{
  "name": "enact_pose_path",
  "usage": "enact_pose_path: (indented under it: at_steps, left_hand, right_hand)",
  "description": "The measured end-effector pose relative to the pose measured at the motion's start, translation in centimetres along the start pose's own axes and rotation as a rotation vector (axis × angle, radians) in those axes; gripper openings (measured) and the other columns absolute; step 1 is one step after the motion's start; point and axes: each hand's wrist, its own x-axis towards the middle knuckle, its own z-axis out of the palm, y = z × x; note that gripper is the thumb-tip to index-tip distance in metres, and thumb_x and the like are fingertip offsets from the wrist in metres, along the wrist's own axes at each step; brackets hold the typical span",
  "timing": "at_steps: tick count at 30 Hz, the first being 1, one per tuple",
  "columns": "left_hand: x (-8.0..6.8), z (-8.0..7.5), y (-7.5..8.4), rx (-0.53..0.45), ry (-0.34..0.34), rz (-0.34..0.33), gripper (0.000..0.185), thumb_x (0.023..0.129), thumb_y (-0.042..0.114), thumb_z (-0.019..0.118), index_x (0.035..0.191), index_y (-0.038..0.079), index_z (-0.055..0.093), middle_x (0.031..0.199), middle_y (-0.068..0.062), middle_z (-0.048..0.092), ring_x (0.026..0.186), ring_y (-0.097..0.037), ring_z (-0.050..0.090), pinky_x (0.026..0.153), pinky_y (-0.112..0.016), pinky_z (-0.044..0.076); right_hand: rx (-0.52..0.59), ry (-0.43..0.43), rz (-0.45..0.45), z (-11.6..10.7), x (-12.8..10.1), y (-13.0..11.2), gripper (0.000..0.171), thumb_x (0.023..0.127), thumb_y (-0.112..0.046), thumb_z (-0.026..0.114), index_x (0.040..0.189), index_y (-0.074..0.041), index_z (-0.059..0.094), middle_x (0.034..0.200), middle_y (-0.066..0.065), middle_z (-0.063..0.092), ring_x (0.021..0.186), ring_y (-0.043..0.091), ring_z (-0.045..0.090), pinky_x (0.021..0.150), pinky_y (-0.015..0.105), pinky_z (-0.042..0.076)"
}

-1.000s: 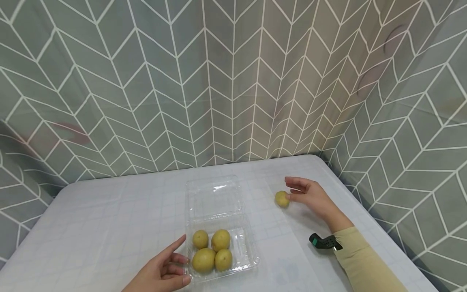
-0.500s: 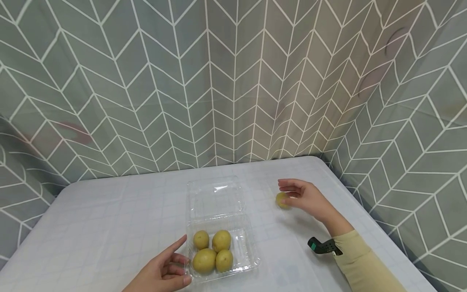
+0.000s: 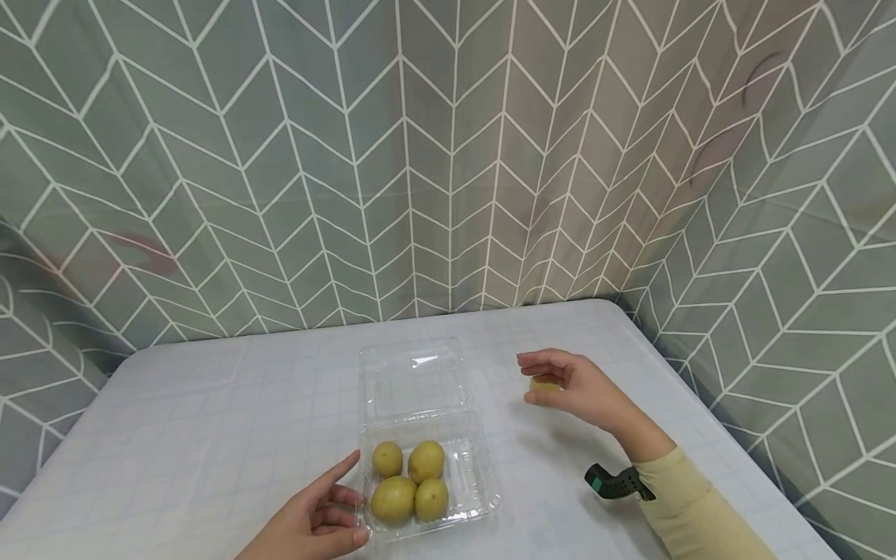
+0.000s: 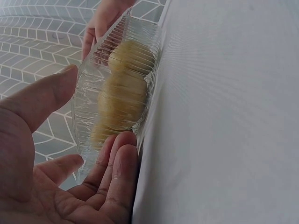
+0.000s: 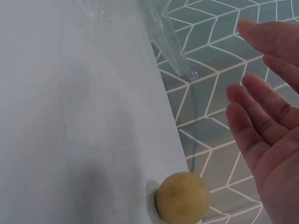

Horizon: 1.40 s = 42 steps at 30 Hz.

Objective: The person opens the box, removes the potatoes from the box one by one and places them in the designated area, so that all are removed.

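A clear plastic clamshell box [image 3: 483, 486] lies with its lid folded back, holding several round yellow fruits [image 3: 393, 499]. My left hand [image 3: 318, 513] is at the box's left side, thumb by the front corner and other fingers spread along the wall. In the left wrist view, fingertips [image 4: 122, 161] rest against the ribbed plastic wall. To the right of the box, another yellow fruit [image 5: 183, 198] lies alone on the table. My right hand [image 3: 577, 389] hovers beside and over it, fingers relaxed and holding nothing; in the head view it partly covers this fruit.
A white cloth [image 3: 210, 435] covers the table. Patterned grey curtains [image 3: 420, 155] hang behind and to the right of it. A black strap device [image 3: 616, 482] sits on the right wrist, by a tan sleeve [image 3: 693, 498].
My right hand has shifted left and slightly toward me, passing across the lone fruit, which stays in place. My left hand and the box hold still.
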Motion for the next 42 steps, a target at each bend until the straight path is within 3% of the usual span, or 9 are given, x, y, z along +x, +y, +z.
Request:
enact_pose_path:
  at_steps: [7,15,21,30,37,42]
  left_hand:
    - [0.0,0.0,0.0,0.001,0.007,-0.016,0.092,0.089,0.018,0.076,0.157,0.003,0.017,0.116,-0.012,0.057,0.100,-0.027,0.060,0.080,-0.027,0.054]
    - [0.0,-0.1,-0.1,0.001,0.005,-0.002,0.092,0.089,0.018,0.076,0.157,0.003,0.017,0.116,-0.012,0.057,0.099,-0.027,0.060,0.080,-0.027,0.054]
    - [0.0,-0.1,-0.2,-0.005,0.003,0.003,0.092,0.089,0.017,0.076,0.157,0.002,0.016,0.116,-0.012,0.057,0.099,-0.027,0.060,0.080,-0.027,0.054]
    - [0.1,0.0,-0.3,0.001,-0.002,0.001,0.093,0.088,0.018,0.077,0.157,0.002,0.017,0.113,-0.012,0.058,0.098,-0.027,0.060,0.079,-0.027,0.055]
    - [0.2,0.0,-0.4,-0.021,-0.015,-0.009,0.094,0.088,0.018,0.077,0.157,0.002,0.015,0.112,-0.012,0.058,0.098,-0.027,0.061,0.079,-0.027,0.055]
    - [0.3,-0.1,-0.3,-0.023,-0.018,-0.010,0.094,0.088,0.018,0.077,0.157,0.001,0.014,0.113,-0.012,0.058,0.098,-0.027,0.061,0.079,-0.027,0.055]
  right_hand:
    - [-0.008,-0.065,-0.014,1.4,0.2,-0.6,0.052,0.083,-0.018,0.082,0.130,-0.012,0.062,0.131,0.003,0.060,0.119,0.023,0.059,0.099,0.032,0.047]
    - [0.017,-0.168,-0.106,3.8,0.7,-1.9,0.050,0.084,-0.015,0.081,0.130,-0.009,0.062,0.128,0.003,0.060,0.116,0.028,0.060,0.099,0.037,0.047]
    - [0.036,-0.267,-0.125,6.0,1.5,-2.4,0.051,0.085,-0.014,0.081,0.131,-0.005,0.061,0.130,0.011,0.060,0.115,0.030,0.060,0.099,0.040,0.048]
    - [0.017,-0.352,-0.168,8.2,2.3,-2.4,0.050,0.085,-0.010,0.080,0.131,-0.007,0.062,0.128,0.008,0.061,0.115,0.024,0.061,0.098,0.040,0.049]
    - [-0.047,-0.402,-0.218,9.3,2.6,-2.5,0.051,0.084,-0.006,0.079,0.132,-0.006,0.062,0.127,0.010,0.061,0.116,0.021,0.060,0.099,0.034,0.048]
    - [-0.155,-0.426,-0.260,10.0,2.7,-2.9,0.053,0.082,-0.006,0.079,0.132,-0.013,0.063,0.128,-0.005,0.061,0.117,0.010,0.056,0.097,0.029,0.047]
